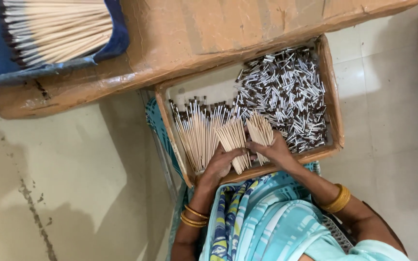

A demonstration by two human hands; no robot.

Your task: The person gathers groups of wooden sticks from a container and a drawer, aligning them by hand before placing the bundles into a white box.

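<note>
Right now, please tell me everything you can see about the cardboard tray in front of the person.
The cardboard tray is a shallow, open, brown box with worn, bent walls. It sits tilted in the view, over a teal chair, partly under a larger cardboard box. Inside, pale thin sticks with dark tips lie in a row on one side, and a loose heap of short sticks fills the other. The left hand and the right hand each hold a bundle over its near wall.

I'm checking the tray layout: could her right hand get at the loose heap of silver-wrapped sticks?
Probably yes. The right hand lies beside the heap of wrapped sticks in the open cardboard tray; only the stick bundle it holds occupies it.
</note>
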